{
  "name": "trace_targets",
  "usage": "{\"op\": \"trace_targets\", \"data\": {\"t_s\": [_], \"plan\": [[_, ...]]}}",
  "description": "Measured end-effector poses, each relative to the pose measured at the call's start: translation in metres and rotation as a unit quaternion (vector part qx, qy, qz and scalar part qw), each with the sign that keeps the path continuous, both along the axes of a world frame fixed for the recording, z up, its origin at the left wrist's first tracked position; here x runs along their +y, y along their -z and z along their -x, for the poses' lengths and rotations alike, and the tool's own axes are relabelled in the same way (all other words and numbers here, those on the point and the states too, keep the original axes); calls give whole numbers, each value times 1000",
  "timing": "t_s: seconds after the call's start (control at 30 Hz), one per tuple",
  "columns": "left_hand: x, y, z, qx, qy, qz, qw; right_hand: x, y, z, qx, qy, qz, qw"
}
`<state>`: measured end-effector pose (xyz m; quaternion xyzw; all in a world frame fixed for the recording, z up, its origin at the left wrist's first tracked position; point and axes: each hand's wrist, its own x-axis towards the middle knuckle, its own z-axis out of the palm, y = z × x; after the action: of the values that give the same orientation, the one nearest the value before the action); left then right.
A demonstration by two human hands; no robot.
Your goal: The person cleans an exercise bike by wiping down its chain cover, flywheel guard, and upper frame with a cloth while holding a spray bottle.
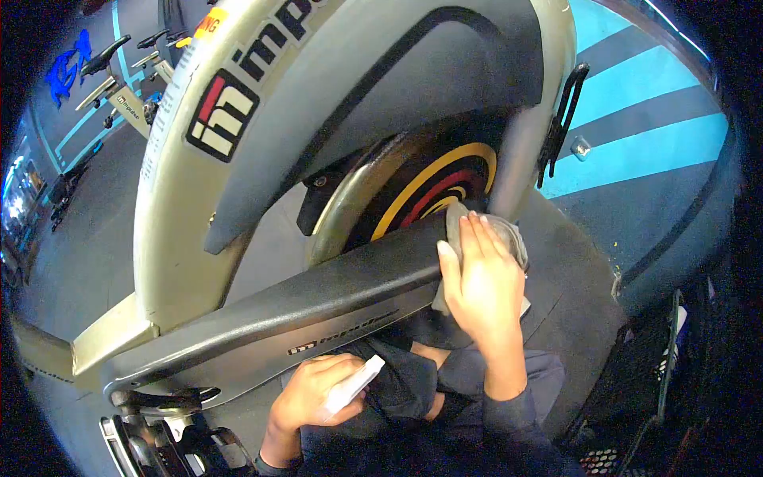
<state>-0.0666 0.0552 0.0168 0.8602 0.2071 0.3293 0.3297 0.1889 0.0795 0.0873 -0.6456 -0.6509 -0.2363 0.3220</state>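
A grey cloth [515,235] lies under my right hand [486,290], which presses it with fingers close together onto the right end of the long black-and-grey drive cover [278,314] of a spin bike. My left hand [324,391] is closed around a slim white object [354,385] in front of the cover's lower edge. The rest of that object is hidden in the palm, so its kind is unclear. Behind the cover is the flywheel [429,191], with yellow and red rings. The bike's pale gold frame [179,199] curves up on the left.
A pedal [159,445] sticks out at the lower left. A black bottle-cage-like bracket [563,119] is fixed on the bike's right side. More spin bikes [119,95] stand at the far left. A blue-and-grey striped wall [652,119] rises at the right, with dark items [660,381] below it.
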Motion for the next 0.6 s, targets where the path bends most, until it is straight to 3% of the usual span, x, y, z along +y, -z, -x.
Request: {"op": "trace_targets", "data": {"t_s": [0.13,0.23,0.47,0.6], "plan": [[-1,-3,-2,18,-7,-27,999,26,-14,-14,-15,-37,89,995],[-3,-4,-2,12,-14,-28,999,36,-14,-17,-18,-54,91,994],[-7,1,0,1,-18,-4,1000,26,12,-18,44,-128,-34,990],[-7,2,10,-28,-12,-46,998,19,23,-6,50,-179,-101,977]]}}
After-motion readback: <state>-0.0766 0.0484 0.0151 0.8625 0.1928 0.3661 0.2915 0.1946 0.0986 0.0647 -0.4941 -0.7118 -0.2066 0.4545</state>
